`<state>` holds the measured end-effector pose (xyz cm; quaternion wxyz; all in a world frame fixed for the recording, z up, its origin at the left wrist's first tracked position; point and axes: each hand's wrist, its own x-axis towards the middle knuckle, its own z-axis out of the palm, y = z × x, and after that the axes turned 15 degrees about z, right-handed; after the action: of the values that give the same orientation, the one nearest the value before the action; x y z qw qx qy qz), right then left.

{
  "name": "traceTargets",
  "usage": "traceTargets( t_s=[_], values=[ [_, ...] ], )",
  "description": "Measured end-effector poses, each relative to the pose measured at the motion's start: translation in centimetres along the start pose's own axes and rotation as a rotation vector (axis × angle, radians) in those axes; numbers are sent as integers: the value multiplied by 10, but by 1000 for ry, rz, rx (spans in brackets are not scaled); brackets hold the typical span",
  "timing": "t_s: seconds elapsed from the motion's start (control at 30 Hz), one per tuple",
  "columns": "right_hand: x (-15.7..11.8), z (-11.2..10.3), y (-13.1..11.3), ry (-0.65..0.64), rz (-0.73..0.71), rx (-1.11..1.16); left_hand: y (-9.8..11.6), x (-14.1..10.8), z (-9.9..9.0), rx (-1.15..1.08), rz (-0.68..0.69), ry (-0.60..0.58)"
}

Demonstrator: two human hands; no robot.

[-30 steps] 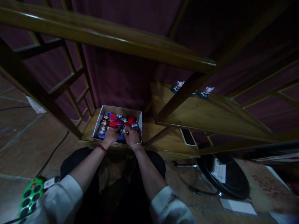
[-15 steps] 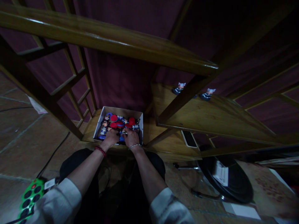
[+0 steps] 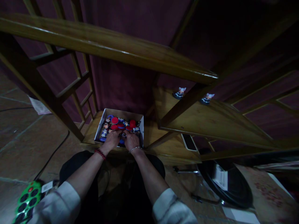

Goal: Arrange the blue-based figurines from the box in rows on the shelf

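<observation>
A shallow cardboard box (image 3: pixel 143 127) on the low wooden shelf holds several small figurines (image 3: pixel 104 133) and red and blue round pieces (image 3: pixel 115 120). My left hand (image 3: pixel 113 138), with a red bead bracelet at the wrist, reaches into the box with its fingers curled. Close beside it, my right hand (image 3: pixel 131 140) bends its fingers inward too; a silver bangle circles that wrist. The fingertips of both hands nearly meet over a small dark piece between them. What exactly they grip is too dim and small to make out.
Two small figurines (image 3: pixel 179 93) stand on the raised wooden shelf (image 3: pixel 201 115) at right. A phone (image 3: pixel 189 142) lies lower down. A wooden beam (image 3: pixel 112 46) crosses above. A black round stool (image 3: pixel 229 183) stands at right, a green power strip (image 3: pixel 28 199) lies at lower left.
The view has tilted slightly, so the shelf and box sit a little lower. Both hands stay inside the box, their fingertips shifted slightly and close together.
</observation>
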<state>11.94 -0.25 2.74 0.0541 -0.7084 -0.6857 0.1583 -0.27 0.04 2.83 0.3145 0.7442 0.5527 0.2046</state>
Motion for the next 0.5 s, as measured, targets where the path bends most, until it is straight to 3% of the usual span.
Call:
traceTargets(
  t_s=[0.2, 0.5],
  values=[
    [-1, 2, 1, 4, -38, -39, -10, 2, 7, 79, 110, -8],
    [2, 3, 3, -35, -92, -57, -13, 8, 7, 18, 75, -21]
  ],
)
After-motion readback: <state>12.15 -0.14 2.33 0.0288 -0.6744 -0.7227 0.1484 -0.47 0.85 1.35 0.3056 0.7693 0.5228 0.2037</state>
